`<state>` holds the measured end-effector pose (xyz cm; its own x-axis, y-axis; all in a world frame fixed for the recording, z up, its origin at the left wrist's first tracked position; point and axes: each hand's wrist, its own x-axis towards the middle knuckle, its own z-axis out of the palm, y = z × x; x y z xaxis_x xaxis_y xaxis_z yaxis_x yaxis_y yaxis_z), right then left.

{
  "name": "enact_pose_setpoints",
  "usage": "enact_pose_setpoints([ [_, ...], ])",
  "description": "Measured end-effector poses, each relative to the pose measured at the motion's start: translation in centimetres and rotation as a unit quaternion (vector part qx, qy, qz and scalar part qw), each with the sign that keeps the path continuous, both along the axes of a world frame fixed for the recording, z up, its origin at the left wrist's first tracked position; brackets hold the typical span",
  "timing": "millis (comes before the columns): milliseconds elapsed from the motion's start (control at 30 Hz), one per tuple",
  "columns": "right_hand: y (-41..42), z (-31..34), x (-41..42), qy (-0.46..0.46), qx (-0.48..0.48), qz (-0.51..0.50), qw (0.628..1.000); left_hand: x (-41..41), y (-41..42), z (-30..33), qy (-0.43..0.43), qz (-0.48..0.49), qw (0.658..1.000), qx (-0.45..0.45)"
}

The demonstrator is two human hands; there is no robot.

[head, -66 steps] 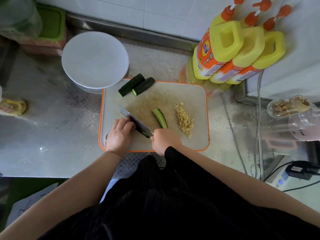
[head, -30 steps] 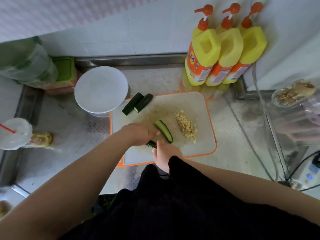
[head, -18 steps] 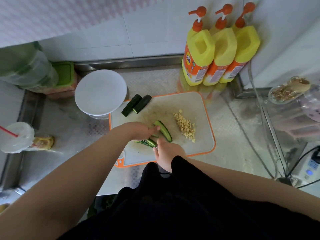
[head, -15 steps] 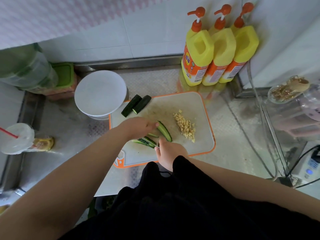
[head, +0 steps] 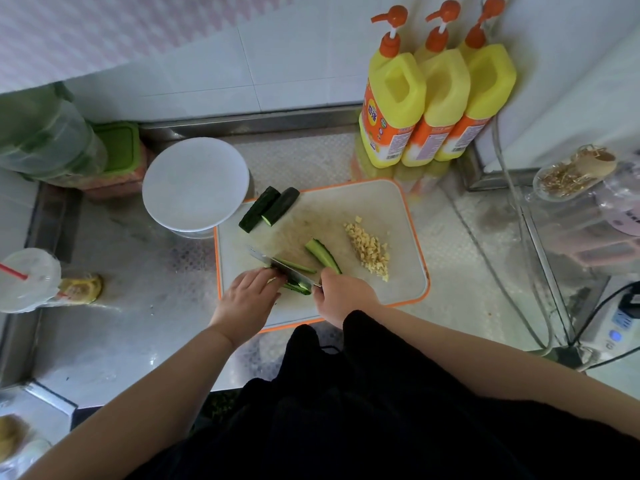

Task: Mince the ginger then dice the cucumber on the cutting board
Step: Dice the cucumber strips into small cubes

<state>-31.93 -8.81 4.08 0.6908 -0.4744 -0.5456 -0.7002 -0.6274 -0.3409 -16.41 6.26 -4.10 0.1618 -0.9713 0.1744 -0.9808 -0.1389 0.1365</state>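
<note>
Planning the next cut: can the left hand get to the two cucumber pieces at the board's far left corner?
Probably yes: the left hand has only bare board between it and the two cucumber pieces; the knife lies just right of that path.

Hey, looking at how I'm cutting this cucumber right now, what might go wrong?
1. Your left hand holds the cucumber strips right against the knife blade, so a slip might nick a fingertip.
2. The thin strips may roll or slide under the blade, giving uneven pieces.
3. The two cucumber halves lie over the cutting board corner, beside the white lid; a bump might knock them off.
</note>
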Motion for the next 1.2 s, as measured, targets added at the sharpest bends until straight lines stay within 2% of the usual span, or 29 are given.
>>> enact_pose_setpoints([
  [233, -0.8, 0.5, -0.5, -0.026, -0.006, -0.053, 0.998, 1.4, -1.6, 0.3, -0.002, -0.035, 0.999, 0.017],
  [433, -2.3, -0.1, -1.8, -0.049, -0.022, -0.129, 0.990, 3.6, -4.4, 1.7, 0.044, -0.097, 0.980, 0.171],
  [700, -2.6, -0.5, -2.4, -0.045, -0.031, -0.145, 0.988, 3.4, -4.9, 1.5, 0.053, -0.075, 0.983, 0.161],
  [800, -2.7, -0.5, -2.4, -0.044, -0.021, -0.142, 0.989, 2.9, -4.1, 1.2, 0.073, -0.033, 0.986, 0.146],
  [933, -2.6, -0.5, -2.3, -0.038, -0.013, -0.142, 0.989, 1.1, -3.9, 1.5, 0.115, 0.086, 0.973, 0.182],
  [1200, -2.5, -0.4, -2.1, -0.052, 0.008, -0.144, 0.988, -3.4, -4.2, 2.0, 0.213, 0.316, 0.903, 0.199],
])
